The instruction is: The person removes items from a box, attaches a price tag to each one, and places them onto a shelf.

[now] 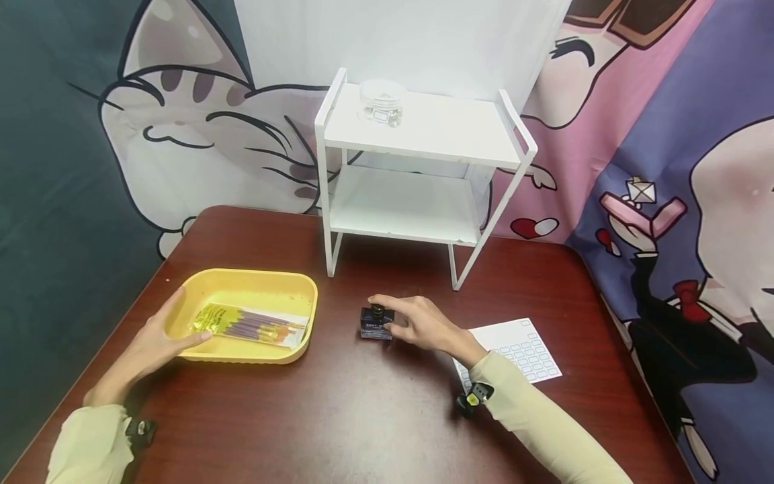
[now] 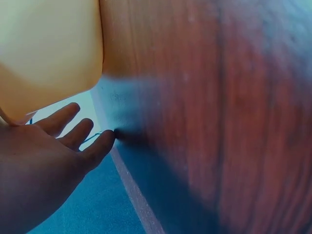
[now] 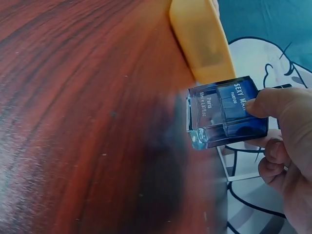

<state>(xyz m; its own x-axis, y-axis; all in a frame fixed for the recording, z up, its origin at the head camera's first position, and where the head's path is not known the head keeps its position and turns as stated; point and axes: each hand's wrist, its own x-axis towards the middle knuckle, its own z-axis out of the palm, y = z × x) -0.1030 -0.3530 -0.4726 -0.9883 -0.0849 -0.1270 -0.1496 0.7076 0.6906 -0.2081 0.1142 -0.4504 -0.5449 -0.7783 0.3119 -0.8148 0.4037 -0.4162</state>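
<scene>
My right hand (image 1: 423, 321) pinches a small dark-blue glass perfume bottle (image 1: 371, 329) with a black cap, near the middle of the table. In the right wrist view, the thumb presses the lettered face of the perfume bottle (image 3: 219, 114), and fingers go behind it. At the left end of a yellow plastic tray (image 1: 256, 356) is my left hand (image 1: 148, 343), its thumb reaching over the near rim. In the left wrist view, the other fingers (image 2: 78, 134) lie spread and fairly straight beside the tray wall. A clear packet of purple-handled paintbrushes (image 1: 256, 325) lies in the tray.
Behind the bottle stands a white two-tier shelf (image 1: 405, 202), with a clear lidded jar (image 1: 382, 104) on its top. A white sheet of blue-outlined labels (image 1: 523, 349) lies under the right forearm. Cartoon-printed curtains (image 1: 242, 154) hang along the table's back and sides.
</scene>
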